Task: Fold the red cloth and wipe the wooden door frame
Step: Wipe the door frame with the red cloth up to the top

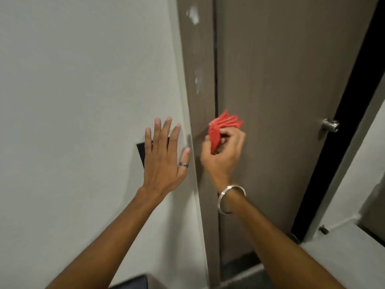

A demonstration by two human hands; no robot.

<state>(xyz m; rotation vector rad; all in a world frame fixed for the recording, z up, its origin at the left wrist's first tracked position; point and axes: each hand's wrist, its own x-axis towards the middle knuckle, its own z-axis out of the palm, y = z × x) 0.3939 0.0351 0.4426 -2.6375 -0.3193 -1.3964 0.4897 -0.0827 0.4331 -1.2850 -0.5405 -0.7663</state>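
Observation:
The red cloth (220, 127) is bunched into a small folded wad, and my right hand (224, 155) is shut on it. Hand and cloth sit at the seam where the brown wooden door frame (198, 84) meets the door (281, 90). White smudges mark the frame higher up. My left hand (164, 157) lies flat on the white wall just left of the frame, fingers spread, holding nothing, partly covering a dark switch plate (143, 152).
A metal door knob (331, 124) sticks out on the door's right side. A dark gap (341, 142) runs beside the door's right edge. A small door stopper (323, 229) sits by the floor at lower right. A dark object (133, 282) shows at the bottom edge.

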